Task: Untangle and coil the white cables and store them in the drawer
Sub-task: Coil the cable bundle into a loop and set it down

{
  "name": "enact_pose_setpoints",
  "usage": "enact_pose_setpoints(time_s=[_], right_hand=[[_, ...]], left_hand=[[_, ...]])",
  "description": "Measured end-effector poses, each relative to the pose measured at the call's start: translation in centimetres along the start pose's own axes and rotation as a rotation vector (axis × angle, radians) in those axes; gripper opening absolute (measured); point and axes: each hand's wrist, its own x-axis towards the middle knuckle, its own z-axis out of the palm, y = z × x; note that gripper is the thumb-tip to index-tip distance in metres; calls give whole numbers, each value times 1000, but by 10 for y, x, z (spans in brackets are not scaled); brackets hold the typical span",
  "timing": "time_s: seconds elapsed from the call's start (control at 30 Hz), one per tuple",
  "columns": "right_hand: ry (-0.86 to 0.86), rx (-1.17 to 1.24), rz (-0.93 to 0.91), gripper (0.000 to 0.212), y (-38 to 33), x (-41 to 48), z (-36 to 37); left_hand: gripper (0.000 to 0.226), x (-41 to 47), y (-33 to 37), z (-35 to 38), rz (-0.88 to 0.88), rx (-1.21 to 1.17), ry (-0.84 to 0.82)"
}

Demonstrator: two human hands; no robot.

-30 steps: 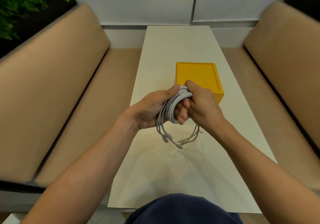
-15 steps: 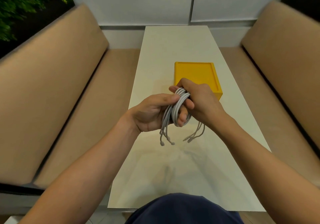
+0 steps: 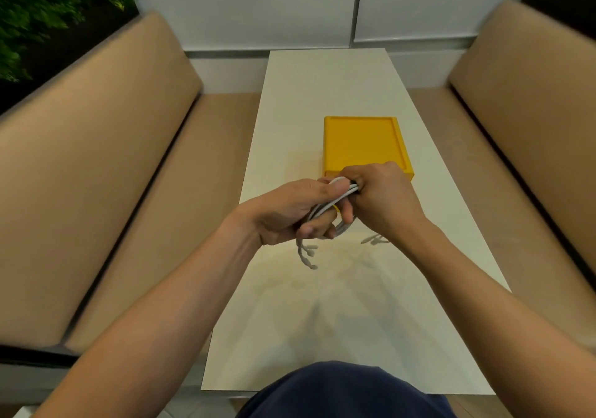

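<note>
Forearms converge; left hand (image 3: 287,212) and right hand (image 3: 382,198), each grip wrapping white cables (image 3: 325,206).

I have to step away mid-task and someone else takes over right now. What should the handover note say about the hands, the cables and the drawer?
Hands: the left hand grips the white cables as a looped bundle, with loose ends dangling below. The right hand grips the top of the same bundle.
Where: the bundle is held above the white table, just in front of the yellow drawer box.
Done: the cables are gathered into loops in hand.
Left: tidy the coil and the loose ends, then put it in the drawer. The drawer front is hidden behind the hands, so check whether it is open.
</note>
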Motion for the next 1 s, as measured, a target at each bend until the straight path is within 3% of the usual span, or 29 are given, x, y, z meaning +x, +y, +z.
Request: enact_pose_setpoints(time_s=[0.13, 0.23, 0.4, 0.53, 0.77, 1.0], right_hand=[[-40, 389, -22, 19, 9, 3, -4], [-130, 526, -91, 22, 17, 1, 2], [-345, 714, -115, 60, 22, -11, 6], [-264, 792, -25, 46, 22, -17, 22], [-65, 765, 68, 25, 8, -25, 39], [-158, 991, 380, 28, -6, -24, 35]], left_hand=[[39, 2, -11, 3, 129, -213, -28], [37, 3, -20, 9, 223, -352, 10], [44, 0, -22, 10, 286, -482, 88], [50, -4, -13, 1, 370, -535, 33], [46, -7, 0, -8, 455, -498, 146], [47, -5, -6, -4, 458, -408, 291]])
